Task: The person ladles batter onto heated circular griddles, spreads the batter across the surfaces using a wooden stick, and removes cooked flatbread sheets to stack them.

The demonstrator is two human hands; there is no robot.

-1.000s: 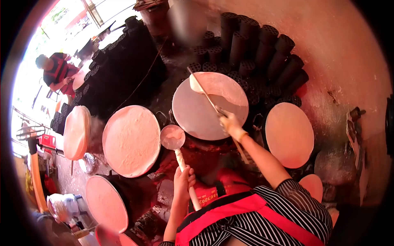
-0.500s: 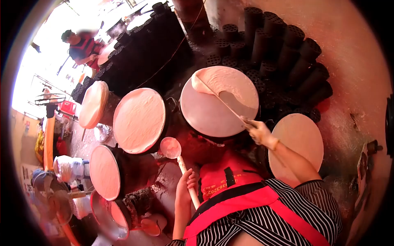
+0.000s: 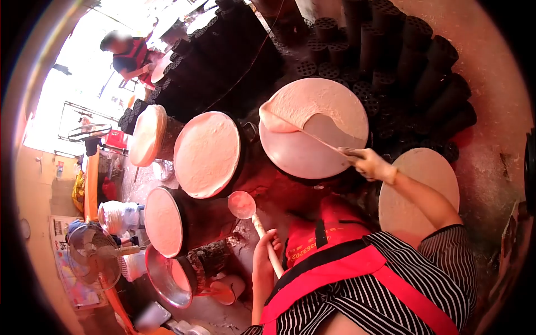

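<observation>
The right hand grips a thin stick at the near right rim of a round griddle. The stick's long axis runs away from that hand and to the left, over the griddle's bare grey patch, to the left part of the batter. That batter lies as a curved band on the far side of the griddle, its left part folded over, its right end coming round close to the right hand. The left hand is farther off, below and left of the griddle, closed around the handle of a ladle whose bowl points away.
</observation>
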